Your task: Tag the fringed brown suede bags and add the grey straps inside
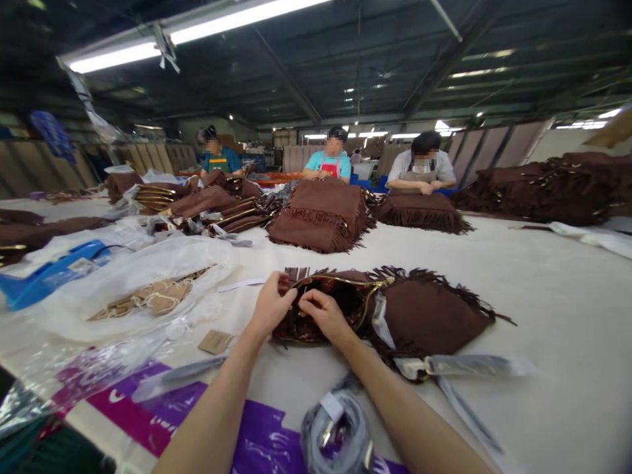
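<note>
A brown fringed handbag lies on the table in front of me, its gold-zipped mouth spread wide and a dark patterned lining showing. At the left end of the opening, my left hand is closed on the bag's edge. My right hand reaches over the opening with thumb and fingers pinched together; what is between them is too small to make out. A strap wrapped in pale covering runs along the bag's near side. Close to my right forearm sits a coiled, wrapped strap.
Paper tags with strings rest on white plastic sheeting at left, near a blue tool and a single tag. Purple printed plastic covers the near edge. Stacked brown bags stand across the table, with several co-workers behind.
</note>
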The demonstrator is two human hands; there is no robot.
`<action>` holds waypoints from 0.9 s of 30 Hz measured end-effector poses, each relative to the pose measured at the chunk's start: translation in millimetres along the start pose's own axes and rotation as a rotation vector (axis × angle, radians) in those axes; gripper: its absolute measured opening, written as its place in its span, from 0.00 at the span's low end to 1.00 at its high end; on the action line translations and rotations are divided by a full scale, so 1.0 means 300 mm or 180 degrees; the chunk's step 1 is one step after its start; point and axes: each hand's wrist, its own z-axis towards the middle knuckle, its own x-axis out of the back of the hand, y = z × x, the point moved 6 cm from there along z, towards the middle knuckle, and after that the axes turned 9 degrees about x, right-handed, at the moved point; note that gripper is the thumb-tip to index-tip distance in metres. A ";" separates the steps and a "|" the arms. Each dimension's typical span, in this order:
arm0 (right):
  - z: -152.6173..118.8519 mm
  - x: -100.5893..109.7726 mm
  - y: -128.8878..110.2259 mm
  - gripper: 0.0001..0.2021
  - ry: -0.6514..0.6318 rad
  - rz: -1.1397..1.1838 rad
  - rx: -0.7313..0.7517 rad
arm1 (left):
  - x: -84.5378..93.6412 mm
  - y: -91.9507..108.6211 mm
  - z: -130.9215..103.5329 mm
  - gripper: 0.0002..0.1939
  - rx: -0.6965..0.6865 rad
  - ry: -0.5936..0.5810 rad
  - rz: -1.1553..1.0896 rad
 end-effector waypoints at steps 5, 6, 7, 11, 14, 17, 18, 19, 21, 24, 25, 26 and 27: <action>-0.003 0.013 0.014 0.07 -0.0074 0.0329 -0.0083 | 0.075 0.285 -0.234 0.09 -0.1050 -0.0253 0.0201; -0.003 0.012 0.018 0.07 -0.0088 0.0384 -0.0095 | 0.036 0.331 -0.305 0.09 -0.1261 -0.0838 0.0275; -0.002 0.010 0.022 0.06 -0.0104 0.0440 -0.0110 | -0.006 0.363 -0.379 0.08 -0.1459 -0.1391 0.0359; -0.005 0.015 0.038 0.06 -0.0165 0.0670 -0.0195 | -0.130 0.331 -0.521 0.07 -0.1238 -0.1703 0.1074; -0.009 0.025 0.046 0.06 -0.0272 0.0831 -0.0310 | -0.172 0.228 -0.469 0.09 -0.0378 -0.1161 0.1809; -0.013 0.033 0.046 0.06 -0.0363 0.0932 -0.0394 | -0.230 0.182 -0.413 0.13 0.0012 -0.1295 0.2099; -0.013 0.034 0.044 0.06 -0.0377 0.0954 -0.0400 | -0.247 0.183 -0.400 0.11 0.0022 -0.1324 0.2099; -0.013 0.035 0.040 0.06 -0.0386 0.0972 -0.0393 | -0.261 0.188 -0.392 0.09 -0.0003 -0.1323 0.2087; -0.013 0.034 0.030 0.06 -0.0402 0.0999 -0.0353 | -0.283 0.195 -0.390 0.04 -0.0117 -0.1378 0.2068; -0.011 0.031 0.016 0.07 -0.0410 0.1024 -0.0258 | -0.280 0.166 -0.403 0.05 -0.0153 -0.1498 0.1844; -0.011 0.031 0.013 0.08 -0.0402 0.1034 -0.0233 | -0.265 0.148 -0.404 0.06 -0.0113 -0.1490 0.1619; -0.010 0.030 0.012 0.08 -0.0399 0.1046 -0.0215 | -0.243 0.127 -0.401 0.08 -0.0027 -0.1456 0.1313; -0.009 0.028 0.011 0.09 -0.0402 0.1059 -0.0206 | -0.216 0.104 -0.393 0.10 0.0102 -0.1401 0.0954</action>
